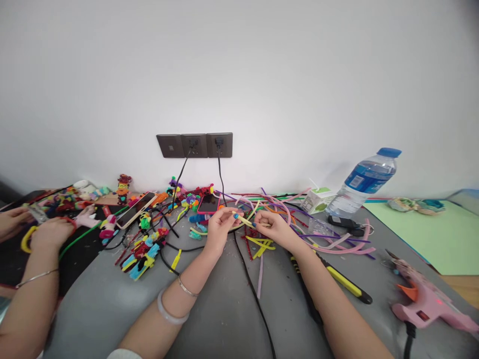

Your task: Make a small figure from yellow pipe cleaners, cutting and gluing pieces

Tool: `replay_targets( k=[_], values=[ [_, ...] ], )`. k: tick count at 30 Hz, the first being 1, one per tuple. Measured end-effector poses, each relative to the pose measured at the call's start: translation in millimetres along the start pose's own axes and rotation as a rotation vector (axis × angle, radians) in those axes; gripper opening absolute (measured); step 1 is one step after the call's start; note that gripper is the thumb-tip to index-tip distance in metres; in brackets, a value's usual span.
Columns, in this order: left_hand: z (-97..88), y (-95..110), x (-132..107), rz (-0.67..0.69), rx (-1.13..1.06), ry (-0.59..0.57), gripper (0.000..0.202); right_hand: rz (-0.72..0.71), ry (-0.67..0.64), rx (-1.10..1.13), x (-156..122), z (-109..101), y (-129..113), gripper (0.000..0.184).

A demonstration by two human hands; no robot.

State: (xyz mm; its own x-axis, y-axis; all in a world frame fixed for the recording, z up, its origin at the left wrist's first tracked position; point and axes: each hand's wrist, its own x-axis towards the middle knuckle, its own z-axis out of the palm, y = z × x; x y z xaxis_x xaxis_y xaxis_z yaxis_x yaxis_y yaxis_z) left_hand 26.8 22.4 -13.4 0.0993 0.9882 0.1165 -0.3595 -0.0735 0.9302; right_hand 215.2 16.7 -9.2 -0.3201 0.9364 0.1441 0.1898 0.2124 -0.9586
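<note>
Gray tabletop (224, 311) below, both hands (220, 225) (274, 228) pinch a pale yellow strip (244, 220) that spans the gap between them.

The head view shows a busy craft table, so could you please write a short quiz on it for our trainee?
1. Multiple choice: what colour is the strip between the left hand and the right hand?
A) Red
B) Pale yellow
C) Green

2. True or false: the glue gun lies on the green sheet.

3. Count: how many plugs sit in the wall panel?

Key:
1. B
2. False; it lies on the grey table.
3. Two
</note>
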Motion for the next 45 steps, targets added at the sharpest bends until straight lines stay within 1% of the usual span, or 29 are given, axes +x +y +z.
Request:
replay_targets(
  k=[6,8,10,11,13,15,17,18,19,20,22,23,24,25,27,29,32,35,40,43,45],
  values=[
    [-1.2,-2,-1,0.032,0.026,0.01,0.028,-0.015,-0.024,-0.017,0,0,5,0.015],
    [-1.4,-2,-1,0.037,0.016,0.019,0.027,-0.044,0.001,-0.035,0,0,4,0.015],
    [-1.6,-1,0,0.037,-0.016,0.035,0.027,-0.1,0.091,-0.069,1,-1,4,0.014],
    [-1.6,0,1,0.037,-0.038,0.046,0.026,-0.132,0.158,-0.085,2,-3,5,0.014],
    [-1.7,3,1,0.043,-0.083,0.074,0.026,-0.17,0.311,-0.089,5,-7,8,0.022],
    [-1.9,5,2,0.05,-0.108,0.089,0.027,-0.163,0.437,-0.024,7,-12,13,0.033],
    [-2.2,6,2,0.055,-0.113,0.087,0.027,-0.11,0.497,0.099,8,-16,17,0.042],
    [-2.4,6,2,0.06,-0.108,0.08,0.027,-0.072,0.483,0.176,8,-16,18,0.044],
    [-2.5,6,1,0.066,-0.099,0.07,0.026,-0.028,0.433,0.26,7,-16,17,0.045],
    [-2.6,5,1,0.074,-0.088,0.06,0.026,0.022,0.348,0.344,6,-14,16,0.046],
    [-2.1,3,-1,0.076,-0.059,0.015,0.024,0.114,0.12,0.497,2,-7,10,0.044],
    [-1.3,3,-3,0.067,-0.041,-0.018,0.024,0.141,0.016,0.557,0,-3,7,0.043],
    [-0.3,2,-4,0.051,-0.025,-0.054,0.025,0.151,-0.057,0.603,-2,2,3,0.041],
    [1.0,2,-6,0.032,-0.011,-0.09,0.025,0.145,-0.099,0.641,-3,6,-1,0.038],
    [4.3,2,-10,-0.005,0.01,-0.145,0.027,0.116,-0.123,0.697,-6,12,-7,0.032],
    [7.5,3,-13,-0.033,0.015,-0.177,0.028,0.087,-0.105,0.728,-6,14,-10,0.029],
    [10.4,5,-15,-0.055,0.012,-0.2,0.03,0.05,-0.034,0.719,-4,14,-10,0.027],
    [10.4,7,-15,-0.049,-0.006,-0.17,0.03,0.036,0.068,0.715,-1,11,-7,0.032],
    [9.0,8,-13,-0.03,-0.044,-0.096,0.029,0.015,0.29,0.759,3,5,-3,0.038],
    [9.2,7,-13,-0.035,-0.033,-0.104,0.029,0.001,0.345,0.754,4,2,-3,0.045],
    [8.8,6,-13,-0.049,-0.012,-0.134,0.029,-0.003,0.361,0.717,3,1,-3,0.049]
  ],
)
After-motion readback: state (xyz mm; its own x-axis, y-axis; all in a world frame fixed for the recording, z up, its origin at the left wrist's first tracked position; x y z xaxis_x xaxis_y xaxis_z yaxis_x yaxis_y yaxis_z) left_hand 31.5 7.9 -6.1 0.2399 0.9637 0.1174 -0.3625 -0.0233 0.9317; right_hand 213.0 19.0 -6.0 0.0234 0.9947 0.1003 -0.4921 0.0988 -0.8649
